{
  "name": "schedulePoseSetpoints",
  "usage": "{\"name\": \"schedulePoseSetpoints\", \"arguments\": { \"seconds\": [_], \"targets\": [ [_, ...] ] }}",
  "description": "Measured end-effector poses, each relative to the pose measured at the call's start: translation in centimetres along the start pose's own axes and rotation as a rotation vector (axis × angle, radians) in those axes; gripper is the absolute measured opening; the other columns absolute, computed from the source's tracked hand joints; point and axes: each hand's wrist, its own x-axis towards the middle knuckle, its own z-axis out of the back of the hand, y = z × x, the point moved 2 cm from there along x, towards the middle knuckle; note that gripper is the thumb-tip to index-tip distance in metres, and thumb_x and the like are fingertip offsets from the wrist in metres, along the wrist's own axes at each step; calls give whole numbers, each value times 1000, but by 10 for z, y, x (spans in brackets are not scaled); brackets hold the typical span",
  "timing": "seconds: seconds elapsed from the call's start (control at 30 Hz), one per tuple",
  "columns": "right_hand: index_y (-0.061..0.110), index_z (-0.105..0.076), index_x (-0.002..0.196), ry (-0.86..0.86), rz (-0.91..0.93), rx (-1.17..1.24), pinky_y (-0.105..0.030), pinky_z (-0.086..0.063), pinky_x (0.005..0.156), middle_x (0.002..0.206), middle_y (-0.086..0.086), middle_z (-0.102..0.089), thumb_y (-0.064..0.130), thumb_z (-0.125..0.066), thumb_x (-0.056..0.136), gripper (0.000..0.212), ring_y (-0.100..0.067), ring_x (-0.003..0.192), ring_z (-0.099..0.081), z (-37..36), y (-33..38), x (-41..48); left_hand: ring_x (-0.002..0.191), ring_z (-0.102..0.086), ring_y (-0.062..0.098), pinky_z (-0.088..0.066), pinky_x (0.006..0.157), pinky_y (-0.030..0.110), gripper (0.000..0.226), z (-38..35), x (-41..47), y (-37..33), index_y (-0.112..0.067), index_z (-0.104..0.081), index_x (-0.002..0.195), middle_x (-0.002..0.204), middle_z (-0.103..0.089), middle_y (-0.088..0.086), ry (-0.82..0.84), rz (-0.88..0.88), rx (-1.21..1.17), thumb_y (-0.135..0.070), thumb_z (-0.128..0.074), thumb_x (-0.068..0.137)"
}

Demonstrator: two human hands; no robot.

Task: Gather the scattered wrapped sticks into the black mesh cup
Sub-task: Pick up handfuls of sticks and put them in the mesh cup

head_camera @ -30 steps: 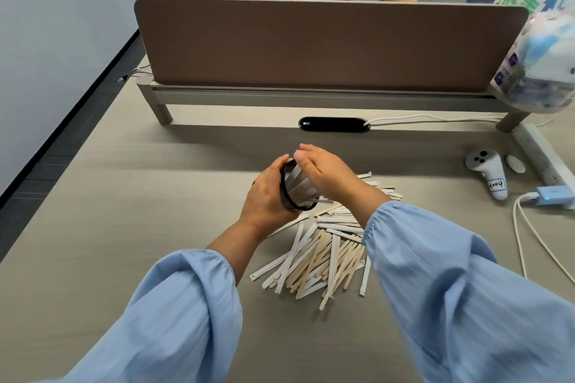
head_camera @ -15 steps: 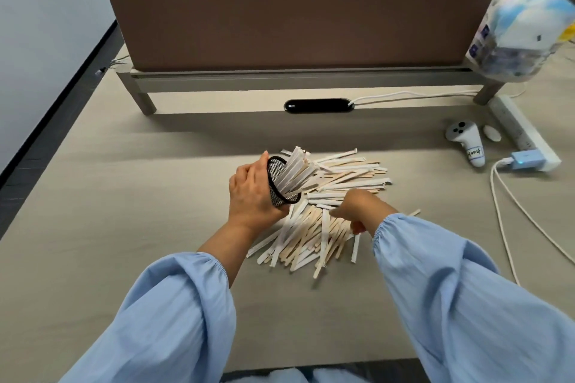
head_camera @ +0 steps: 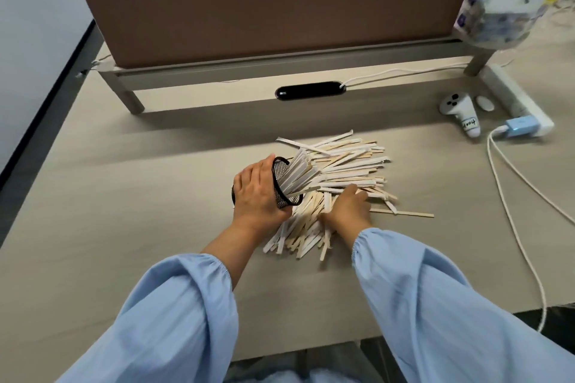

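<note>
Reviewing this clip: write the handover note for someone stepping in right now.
Left hand: grips the black mesh cup, tipped on its side, mouth toward the pile.
Right hand: palm down on the pile; whether it holds anything cannot be told.
Done: one bundle of sticks juts from the cup.
Left: most wrapped sticks lie loose on the desk; gather them in.

Beige desk [head_camera: 124,196] carrying a loose pile of wrapped sticks [head_camera: 342,165], a white controller [head_camera: 460,112], a power strip [head_camera: 513,96] and 1 black oval device [head_camera: 309,91].
</note>
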Motion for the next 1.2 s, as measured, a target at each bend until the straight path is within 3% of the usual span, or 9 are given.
{"name": "schedulePoseSetpoints", "arguments": {
  "seconds": [0.33, 0.47, 0.6, 0.7, 0.77, 0.87, 0.93, 1.03, 1.2],
  "targets": [
    [-6, -20, 138, -68, -80, 214, -37, -48, 92, 127, -21, -57, 4, -67, 80, 76, -36, 117, -57, -2, -7, 10, 114, -43, 36, -28, 99, 46, 95, -6, -1, 7, -6, -33, 134, 125, -51, 16, 29, -61, -28, -35, -79, 56],
    [-6, -50, 120, -57, -159, 286, -34, -51, 86, 119, -19, -63, 9, -68, 79, 47, -33, 108, -62, 5, -13, 10, 115, -41, 34, -25, 101, 45, 95, -7, 4, 7, -7, -31, 135, 126, -50, 15, 39, -68, -33, -36, -78, 57],
    [-5, -56, 118, 54, -172, 325, -32, -49, 85, 122, -20, -62, 10, -56, 88, 34, -34, 109, -61, 13, -12, 8, 114, -42, 33, -25, 101, 44, 94, -10, 6, 4, -7, -32, 135, 125, -50, 14, 46, -87, -47, -38, -77, 58],
    [0, -58, 117, 167, -148, 403, -13, -48, 47, 109, -21, -62, 9, -47, 93, 28, -23, 75, -60, 14, -12, 11, 115, -41, 34, -25, 101, 45, 95, -13, 7, 0, -7, -32, 135, 127, -50, 14, 61, -97, -53, -37, -78, 58],
    [6, -56, 89, 180, -159, 496, -12, -39, 31, 82, -16, -52, 7, -40, 95, 17, -16, 57, -45, 15, -18, 12, 117, -40, 35, -24, 103, 45, 96, -15, 9, -2, -7, -31, 136, 128, -49, 15, 73, -101, -58, -36, -78, 58],
    [11, -45, 66, 175, -183, 548, -24, -41, 49, 64, -8, -44, 8, -42, 94, 29, -17, 53, -42, 13, -25, 17, 117, -40, 35, -23, 104, 46, 96, -18, 10, -6, -7, -30, 136, 128, -48, 15, 79, -108, -73, -37, -79, 58],
    [1, -59, 87, 107, -162, 541, -29, -44, 65, 73, -15, -55, 17, -48, 94, 20, -27, 64, -52, 14, -27, 17, 119, -39, 34, -23, 105, 47, 96, -19, 10, -9, -7, -30, 136, 129, -47, 16, 82, -114, -78, -38, -79, 59],
    [-2, -55, 123, -21, -100, 508, -35, -45, 86, 112, -22, -63, 32, -51, 94, 44, -36, 102, -60, 22, -28, 9, 121, -38, 34, -21, 107, 47, 97, -20, 11, -12, -7, -28, 137, 131, -46, 16, 90, -115, -84, -39, -79, 60],
    [7, -60, 79, -134, 78, 1029, -28, -43, 56, 62, -2, -53, 43, -50, 92, 40, -13, 53, -45, 47, -15, -10, 124, -36, 31, -19, 109, 47, 98, -20, 12, -9, -10, -26, 138, 134, -44, 14, 86, -93, -107, -39, -78, 60]
  ]
}}
